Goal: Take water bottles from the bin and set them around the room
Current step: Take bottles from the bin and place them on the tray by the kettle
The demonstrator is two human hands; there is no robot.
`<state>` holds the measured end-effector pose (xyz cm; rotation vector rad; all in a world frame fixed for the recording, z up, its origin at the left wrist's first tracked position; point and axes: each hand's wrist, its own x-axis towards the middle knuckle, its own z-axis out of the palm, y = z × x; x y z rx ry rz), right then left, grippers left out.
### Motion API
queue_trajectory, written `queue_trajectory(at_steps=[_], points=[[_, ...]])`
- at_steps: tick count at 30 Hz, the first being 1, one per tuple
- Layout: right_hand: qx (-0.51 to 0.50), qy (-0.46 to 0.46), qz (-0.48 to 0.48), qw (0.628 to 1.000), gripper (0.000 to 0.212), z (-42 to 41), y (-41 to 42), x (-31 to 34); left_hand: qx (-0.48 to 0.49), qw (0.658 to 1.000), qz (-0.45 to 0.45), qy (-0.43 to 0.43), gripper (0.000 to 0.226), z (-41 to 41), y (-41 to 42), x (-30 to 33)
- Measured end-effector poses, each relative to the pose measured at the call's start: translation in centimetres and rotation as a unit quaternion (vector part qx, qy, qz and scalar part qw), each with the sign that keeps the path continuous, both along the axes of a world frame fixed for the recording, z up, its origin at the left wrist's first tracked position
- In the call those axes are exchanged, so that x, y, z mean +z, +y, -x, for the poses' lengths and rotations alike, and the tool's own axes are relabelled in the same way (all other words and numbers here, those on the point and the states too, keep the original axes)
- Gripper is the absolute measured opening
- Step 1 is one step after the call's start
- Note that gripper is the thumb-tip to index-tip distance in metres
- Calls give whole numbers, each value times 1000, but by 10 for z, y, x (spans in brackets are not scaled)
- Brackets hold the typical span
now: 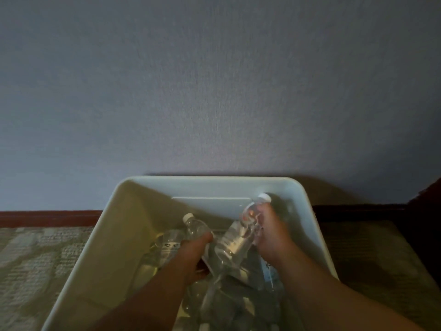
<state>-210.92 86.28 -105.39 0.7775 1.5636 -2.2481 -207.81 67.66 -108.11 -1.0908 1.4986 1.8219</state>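
A white plastic bin [114, 235] stands on the floor against the wall, with several clear water bottles lying inside. Both my hands reach into it. My left hand [194, 256] is closed around a clear bottle [194, 225] whose white cap points up and left. My right hand [269, 232] grips a second clear bottle [235, 237], tilted with its white cap up near the bin's far right corner. More bottles [229, 304] lie below my forearms, partly hidden and blurred.
A plain grey-blue wall [214, 91] rises right behind the bin, with a dark red baseboard [47, 217] at its foot. Patterned carpet [35, 259] lies left and right of the bin. Something dark [424, 206] stands at the right edge.
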Motion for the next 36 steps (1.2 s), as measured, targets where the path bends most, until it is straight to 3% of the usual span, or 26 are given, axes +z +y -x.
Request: queue_trajectory(at_steps=[3,5,8,13,18,21,27,30,33,36], points=[[-32,-48,151,987,46,0,-8,5,58,994,-87,21,34,-5,9,16],[-15,-57,186,981,52,-5,-16,8,72,989,-121,48,27,-5,19,26],[17,-34,166,985,48,-8,-26,16,74,986,-101,113,34,-5,27,35],[-56,62,183,980,24,0,-22,50,41,974,-155,159,48,-11,26,63],[-57,93,121,987,44,-12,9,128,-13,974,-91,207,68,-34,18,134],[-15,71,139,988,41,-25,23,200,-36,961,-117,246,80,-47,12,212],[-1,130,160,978,63,-49,45,412,-45,929,-150,335,55,-42,40,425],[-5,161,138,977,67,-61,66,529,-85,917,-146,361,56,-40,67,545],[-38,202,103,973,63,-75,95,641,-152,899,-147,384,71,-38,90,659],[-53,245,59,966,57,-97,123,743,-204,867,-132,436,68,-44,117,764]])
